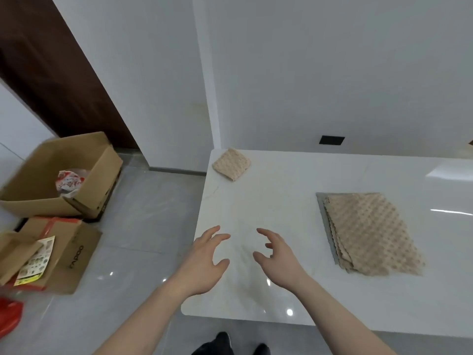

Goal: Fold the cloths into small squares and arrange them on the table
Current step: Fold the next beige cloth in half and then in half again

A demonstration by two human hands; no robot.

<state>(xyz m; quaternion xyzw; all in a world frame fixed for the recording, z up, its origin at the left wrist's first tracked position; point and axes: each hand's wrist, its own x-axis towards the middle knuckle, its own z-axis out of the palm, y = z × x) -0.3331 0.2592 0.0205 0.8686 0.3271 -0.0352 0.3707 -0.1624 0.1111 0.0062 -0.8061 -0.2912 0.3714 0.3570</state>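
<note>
Both hands (pixel 204 260) (pixel 279 260) empty, fingers (pixel 266 233) spread.

Bare forearms (pixel 143 311), no sleeves; black shoes (pixel 222 342).

Under my bare hands the table (pixel 281 201) is glossy white stone-look, faintly veined. The folded cloth (pixel 231 163) and the stack of cloths (pixel 371 231) look soft, matt, waffle-textured — beige fabric. The cardboard box (pixel 33 175) is dull brown.

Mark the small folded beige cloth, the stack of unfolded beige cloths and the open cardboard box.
small folded beige cloth (pixel 231 163), head view, centre of its top face
stack of unfolded beige cloths (pixel 371 231), head view, middle of top cloth
open cardboard box (pixel 30 203), head view, front wall
</note>
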